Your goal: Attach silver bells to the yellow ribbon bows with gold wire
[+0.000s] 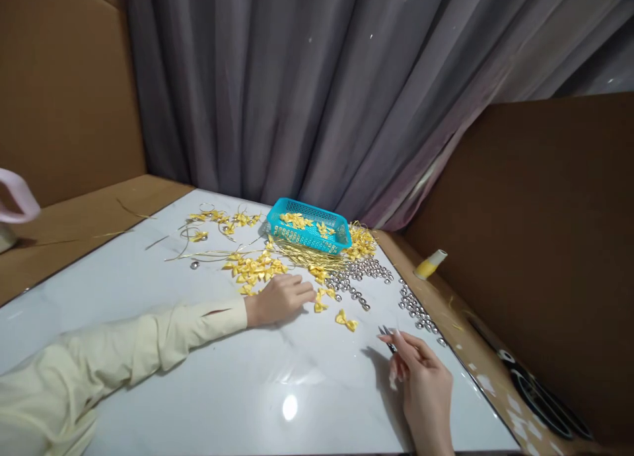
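My left hand (282, 299) reaches over the white table with its fingers bent together at the small yellow bows (255, 268); whatever its fingertips may hold is hidden. Just right of it lie more bows, and a single yellow bow (346, 320) sits apart, between my two hands. My right hand (421, 370) is raised at the right, pinching a small pair of dark metal tweezers (387, 337) whose tips point toward that single bow. Silver beads (359, 274) are spread beyond both hands, beside a bundle of gold wires (310, 255).
A blue basket (341, 243) with yellow bows stands at the back. Bows with wires lie at the back left. Black scissors (539, 400) and a yellow-white roll (430, 264) lie along the right. A pink handle (22, 195) shows at far left.
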`<state>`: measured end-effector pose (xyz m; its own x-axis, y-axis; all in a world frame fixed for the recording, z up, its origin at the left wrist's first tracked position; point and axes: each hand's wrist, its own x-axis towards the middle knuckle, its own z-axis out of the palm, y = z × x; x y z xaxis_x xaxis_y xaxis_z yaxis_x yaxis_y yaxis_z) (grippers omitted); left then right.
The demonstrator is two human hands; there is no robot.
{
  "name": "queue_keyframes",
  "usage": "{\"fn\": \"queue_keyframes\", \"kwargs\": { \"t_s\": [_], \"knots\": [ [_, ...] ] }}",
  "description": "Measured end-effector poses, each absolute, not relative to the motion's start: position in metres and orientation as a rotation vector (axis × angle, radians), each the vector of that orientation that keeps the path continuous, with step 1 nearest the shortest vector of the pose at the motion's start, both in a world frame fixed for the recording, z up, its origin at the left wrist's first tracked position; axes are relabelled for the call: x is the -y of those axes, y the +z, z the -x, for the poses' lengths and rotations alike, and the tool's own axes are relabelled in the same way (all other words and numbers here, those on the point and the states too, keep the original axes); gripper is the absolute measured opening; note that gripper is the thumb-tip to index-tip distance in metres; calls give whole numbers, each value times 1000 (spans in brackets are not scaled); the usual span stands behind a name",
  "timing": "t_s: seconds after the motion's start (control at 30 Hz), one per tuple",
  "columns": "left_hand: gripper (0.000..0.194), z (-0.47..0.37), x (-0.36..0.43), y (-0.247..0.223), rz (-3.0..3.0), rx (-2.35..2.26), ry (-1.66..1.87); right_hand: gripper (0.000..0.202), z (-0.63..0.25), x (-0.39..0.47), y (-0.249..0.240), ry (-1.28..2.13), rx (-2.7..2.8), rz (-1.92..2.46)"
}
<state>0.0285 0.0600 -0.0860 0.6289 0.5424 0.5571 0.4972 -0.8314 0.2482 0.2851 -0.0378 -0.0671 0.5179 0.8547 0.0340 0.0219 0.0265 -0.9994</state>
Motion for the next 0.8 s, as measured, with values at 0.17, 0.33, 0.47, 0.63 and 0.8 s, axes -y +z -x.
{"fn": "queue_keyframes", "kwargs": {
  "t_s": [0.17,0.33,0.47,0.63,0.8],
  "knots": [
    [28,-38,-24,-71,-2643,-686,1246,28,-270,36,-49,1489,477,1094],
    [13,-39,8,-61,-2347,-304,1470,21,-242,46,-48,1878,542,899],
    [18,-29,7,-67,-2464,-165,1321,20,-223,48,-51,1936,644,858],
    [12,-22,2,-69,-2329,-429,1199,20,-216,48,-50,1751,689,901],
    [4,-19,4,-69,-2091,-703,931,15,-208,50,-50,1480,928,1101]
  ]
}}
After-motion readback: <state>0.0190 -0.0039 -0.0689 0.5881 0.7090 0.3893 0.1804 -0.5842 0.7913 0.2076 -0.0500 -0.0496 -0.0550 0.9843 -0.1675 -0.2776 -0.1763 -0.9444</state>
